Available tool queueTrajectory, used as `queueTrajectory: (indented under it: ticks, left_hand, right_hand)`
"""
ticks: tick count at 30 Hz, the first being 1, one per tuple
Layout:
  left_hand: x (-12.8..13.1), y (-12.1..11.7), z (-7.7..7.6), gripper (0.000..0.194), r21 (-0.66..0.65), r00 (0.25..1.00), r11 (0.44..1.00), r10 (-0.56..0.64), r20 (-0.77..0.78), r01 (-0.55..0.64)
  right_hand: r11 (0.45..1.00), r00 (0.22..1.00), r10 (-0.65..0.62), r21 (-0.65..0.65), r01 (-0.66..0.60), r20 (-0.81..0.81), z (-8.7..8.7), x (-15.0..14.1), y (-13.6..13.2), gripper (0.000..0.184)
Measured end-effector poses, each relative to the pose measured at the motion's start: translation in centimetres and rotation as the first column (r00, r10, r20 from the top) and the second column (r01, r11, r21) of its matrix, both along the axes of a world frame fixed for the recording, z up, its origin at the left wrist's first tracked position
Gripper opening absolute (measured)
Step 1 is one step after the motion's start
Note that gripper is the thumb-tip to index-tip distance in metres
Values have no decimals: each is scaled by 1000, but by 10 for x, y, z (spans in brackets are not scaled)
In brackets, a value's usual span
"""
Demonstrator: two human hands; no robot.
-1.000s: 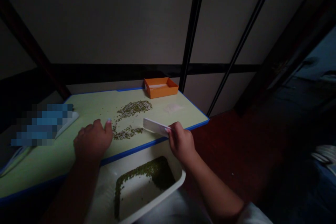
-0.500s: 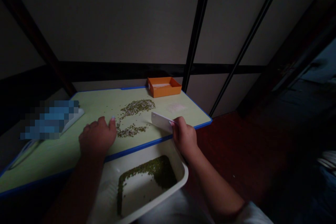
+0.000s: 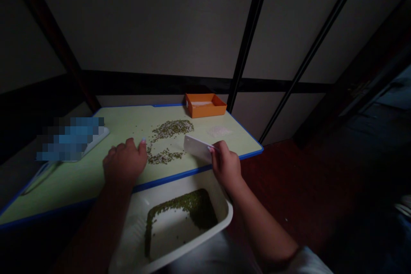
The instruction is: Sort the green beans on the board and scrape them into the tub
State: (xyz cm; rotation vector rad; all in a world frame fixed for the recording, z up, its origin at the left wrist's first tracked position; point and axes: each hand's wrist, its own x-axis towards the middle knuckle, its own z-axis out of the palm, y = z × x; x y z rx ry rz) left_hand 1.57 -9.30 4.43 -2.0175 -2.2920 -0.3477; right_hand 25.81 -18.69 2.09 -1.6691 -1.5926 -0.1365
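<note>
My right hand (image 3: 226,165) pinches a flat white plastic scraper (image 3: 197,149) by its right end. The scraper stands on edge just over the pale green table (image 3: 125,115), close to its front border. To its left lies a thin strip of small green beans mixed with whitish grains (image 3: 165,156). A larger heap of the same mix (image 3: 173,129) spreads behind it. My left hand (image 3: 125,162) rests at the strip's left end, thumb apart, holding nothing I can see. Below the table edge is a white plastic basin (image 3: 224,218) with green beans (image 3: 202,209) gathered mostly at its far right.
An orange open box (image 3: 208,111) with something whitish inside stands at the table's back right corner. A small patch of whitish grains (image 3: 219,131) lies in front of it. At the left is a pixelated blue object (image 3: 72,137) on a white base with a cord.
The scraper first shifted right, away from the strip's end, then slightly back left and farther from me. My left hand stays beside the strip. The whole view has drifted a little.
</note>
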Motion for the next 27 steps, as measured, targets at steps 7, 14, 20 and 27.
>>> queueTrajectory:
  ticks: [7,14,20,27]
  left_hand:
    - [0,0,1,62,-12,1000,1000,0,-11,0]
    - [0,-1,-2,64,21,1000,1000,-5,-5,5]
    - [-2,2,-8,65,60,1000,998,-2,26,0]
    - [-1,1,-7,66,58,999,998,-7,34,5]
  right_hand:
    - [998,997,37,-51,-34,60,8,2,12,28]
    - [994,996,85,-69,-83,15,6,3,17,27]
    - [985,983,167,-28,-170,-74,4,7,13,24]
    - [988,985,154,43,-151,-82,2,13,6,23]
